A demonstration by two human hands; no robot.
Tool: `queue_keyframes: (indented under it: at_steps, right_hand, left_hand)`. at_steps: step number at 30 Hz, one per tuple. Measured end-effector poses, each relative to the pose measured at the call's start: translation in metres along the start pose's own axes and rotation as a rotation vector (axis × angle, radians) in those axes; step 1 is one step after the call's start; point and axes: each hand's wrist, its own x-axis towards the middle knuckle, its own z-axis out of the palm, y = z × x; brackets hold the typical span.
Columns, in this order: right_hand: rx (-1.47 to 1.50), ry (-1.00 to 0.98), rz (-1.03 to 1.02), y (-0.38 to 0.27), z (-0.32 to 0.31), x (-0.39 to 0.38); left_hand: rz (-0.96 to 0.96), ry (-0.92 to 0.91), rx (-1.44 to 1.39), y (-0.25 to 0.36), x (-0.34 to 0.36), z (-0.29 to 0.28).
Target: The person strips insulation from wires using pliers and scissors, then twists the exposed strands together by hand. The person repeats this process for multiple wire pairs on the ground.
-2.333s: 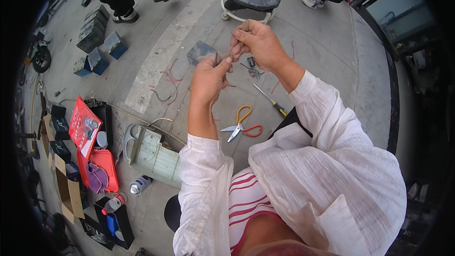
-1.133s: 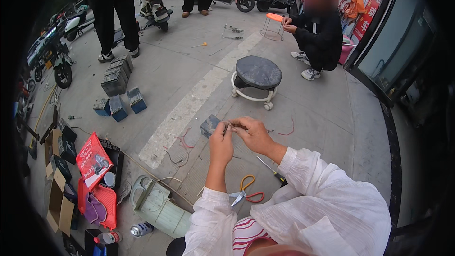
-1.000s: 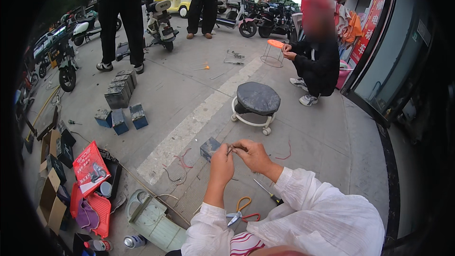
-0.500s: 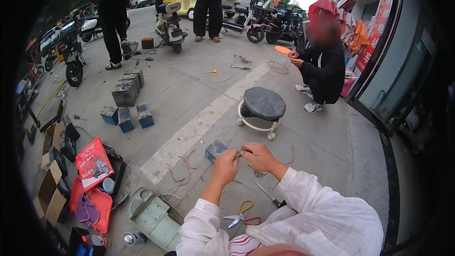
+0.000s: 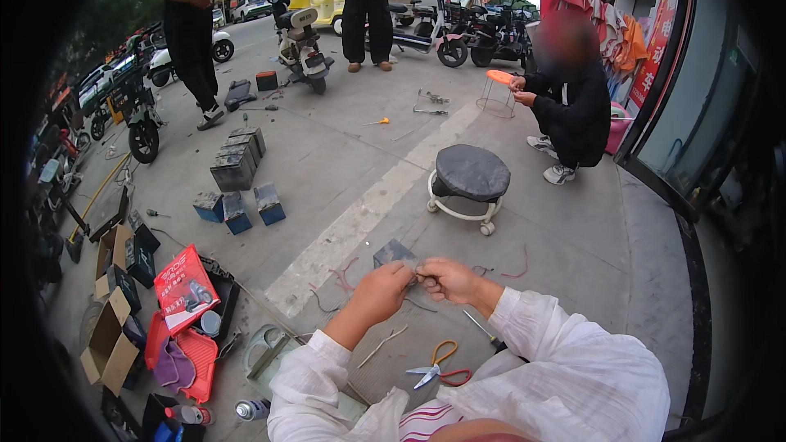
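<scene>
My left hand [image 5: 379,291] and my right hand [image 5: 453,279] meet fingertip to fingertip above the pavement. Both are closed in a pinch on something small and dark, too little shown to name. Just behind them a grey battery [image 5: 395,252] rests on the ground, partly covered by my fingers. Thin red wires [image 5: 342,272] lie to its left, and another red wire [image 5: 521,263] curves to the right. Below my hands are scissors [image 5: 442,366] with one orange and one red handle, blades apart. A screwdriver [image 5: 485,329] lies by my right forearm, its handle partly hidden.
A black wheeled stool [image 5: 473,172] stands ahead, with a crouching person [image 5: 583,127] beyond it. Several batteries [image 5: 233,168] are grouped at left. Nearer are a red plastic tray [image 5: 201,364], an open cardboard box [image 5: 110,344] and a spray can [image 5: 252,409]. Glass door [image 5: 696,123] at right.
The view has shifted, so the surroundings sit farther right. My hands stay pinched together. My left sleeve now covers more of the grey-green case, and a pale strip shows beside that forearm.
</scene>
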Motion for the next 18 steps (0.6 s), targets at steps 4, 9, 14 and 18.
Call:
queue_keyframes:
  at_steps: [4, 9, 14, 18]
  right_hand:
    - [-1.021, 0.186, -0.585, -0.012, 0.039, -0.013]
    - [-1.204, 0.15, -0.748, -0.017, 0.039, -0.022]
    - [-1.303, 0.179, -0.694, -0.022, 0.061, -0.035]
    - [-1.235, 0.207, -0.844, -0.005, 0.05, -0.025]
  left_hand:
    - [-0.238, -0.081, -0.376, -0.003, -0.009, -0.008]
    - [-0.569, -0.249, -0.775, 0.004, -0.006, -0.013]
    - [-0.812, -0.234, -1.093, 0.005, -0.014, -0.013]
    - [-0.789, -0.266, -1.027, 0.01, -0.019, -0.013]
